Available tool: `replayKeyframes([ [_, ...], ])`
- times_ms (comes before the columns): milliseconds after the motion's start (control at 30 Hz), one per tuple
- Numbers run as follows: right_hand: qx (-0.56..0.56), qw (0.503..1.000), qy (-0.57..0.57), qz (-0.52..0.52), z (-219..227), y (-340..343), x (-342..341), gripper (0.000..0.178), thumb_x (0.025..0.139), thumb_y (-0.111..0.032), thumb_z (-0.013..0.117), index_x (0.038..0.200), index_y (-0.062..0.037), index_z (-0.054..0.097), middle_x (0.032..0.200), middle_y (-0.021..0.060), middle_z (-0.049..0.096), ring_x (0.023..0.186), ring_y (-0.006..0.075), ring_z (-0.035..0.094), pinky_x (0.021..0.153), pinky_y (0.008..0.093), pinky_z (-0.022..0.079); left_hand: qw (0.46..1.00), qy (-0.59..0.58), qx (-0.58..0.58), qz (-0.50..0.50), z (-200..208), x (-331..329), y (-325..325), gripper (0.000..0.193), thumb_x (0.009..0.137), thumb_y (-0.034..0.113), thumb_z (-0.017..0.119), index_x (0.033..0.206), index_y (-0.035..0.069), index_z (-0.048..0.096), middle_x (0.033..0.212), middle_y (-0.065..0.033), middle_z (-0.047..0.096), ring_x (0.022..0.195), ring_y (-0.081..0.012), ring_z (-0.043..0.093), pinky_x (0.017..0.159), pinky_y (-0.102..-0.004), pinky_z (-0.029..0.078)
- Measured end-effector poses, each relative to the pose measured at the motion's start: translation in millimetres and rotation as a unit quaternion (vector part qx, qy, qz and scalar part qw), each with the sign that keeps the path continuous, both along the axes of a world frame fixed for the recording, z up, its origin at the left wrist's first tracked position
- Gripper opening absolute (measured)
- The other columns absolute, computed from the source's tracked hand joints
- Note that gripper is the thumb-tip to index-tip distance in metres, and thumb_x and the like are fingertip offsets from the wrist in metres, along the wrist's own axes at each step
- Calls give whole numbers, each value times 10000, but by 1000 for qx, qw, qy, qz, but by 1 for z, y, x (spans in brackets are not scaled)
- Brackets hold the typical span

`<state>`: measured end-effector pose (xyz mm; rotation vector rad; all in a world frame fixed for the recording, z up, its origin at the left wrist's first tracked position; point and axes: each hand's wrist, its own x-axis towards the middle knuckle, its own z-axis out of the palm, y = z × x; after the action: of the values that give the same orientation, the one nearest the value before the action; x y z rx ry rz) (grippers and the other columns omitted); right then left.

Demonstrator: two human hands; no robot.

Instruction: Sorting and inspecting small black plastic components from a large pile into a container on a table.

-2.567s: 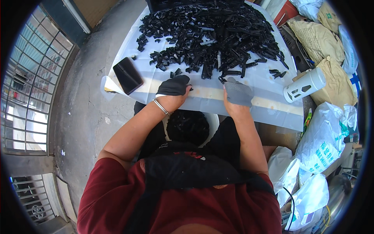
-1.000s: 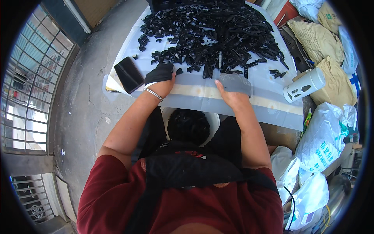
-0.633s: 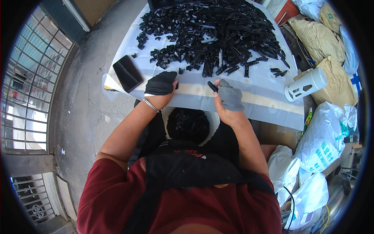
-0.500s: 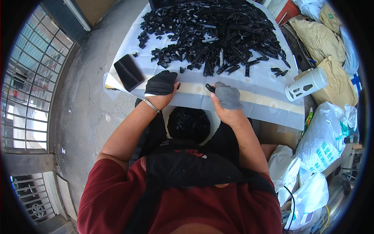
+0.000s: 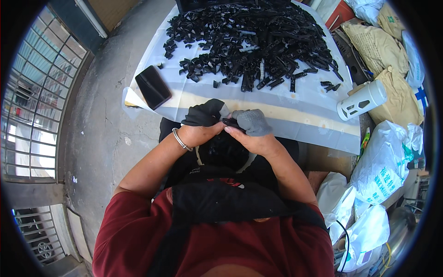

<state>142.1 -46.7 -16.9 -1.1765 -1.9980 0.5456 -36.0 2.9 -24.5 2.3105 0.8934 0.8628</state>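
Note:
My two hands meet over the near edge of the table. My right hand, in a grey dotted glove with bare fingertips, is closed on a black plastic part, short and elongated. My left hand, in a dark glove with a bracelet at the wrist, is closed with its fingertips against the part's left end. Whatever small piece lies within the left fingers is hidden. Just below the hands, a pale bucket holds a mass of black parts, partly covered by my hands and wrists.
A wide heap of black plastic parts covers the far half of the sheeted table. A dark phone lies at the left corner. A white slotted cylinder lies at the right edge. Sacks and plastic bags crowd the right side.
Both hands have come together and drawn back toward me, over the bucket. The black part in my right hand now touches my left fingers. The heap looks the same.

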Motion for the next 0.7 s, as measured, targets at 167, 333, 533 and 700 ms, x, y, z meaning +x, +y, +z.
replayKeyframes([
  [167,16,992,62,-104,-4,-12,-13,256,755,-219,645,918,-38,570,803,108,593,715,278,564,628,365,436,934,-166,-314,18,-12,8,-18,342,886,332,493,951,8,582,836,-50,609,738,-123,550,686,-254,445],
  [333,85,991,-17,-98,1,-16,-5,260,787,-214,620,961,-31,559,806,110,590,717,262,564,645,349,430,909,-159,-378,81,9,9,-25,410,921,376,409,873,18,604,714,1,563,629,-78,477,569,-237,410],
  [533,55,987,-135,-61,13,-21,10,189,794,-199,603,905,-46,615,815,95,609,756,275,560,689,362,429,952,-95,-290,21,19,1,-14,417,924,364,386,811,3,561,651,-62,523,583,-152,448,555,-288,378],
  [700,59,973,-204,-95,19,-24,8,155,774,-214,618,835,-72,634,816,82,615,748,280,556,681,382,423,962,-66,-265,-16,17,-1,-11,423,923,345,379,823,-34,539,686,-166,554,605,-271,492,618,-352,423],
])
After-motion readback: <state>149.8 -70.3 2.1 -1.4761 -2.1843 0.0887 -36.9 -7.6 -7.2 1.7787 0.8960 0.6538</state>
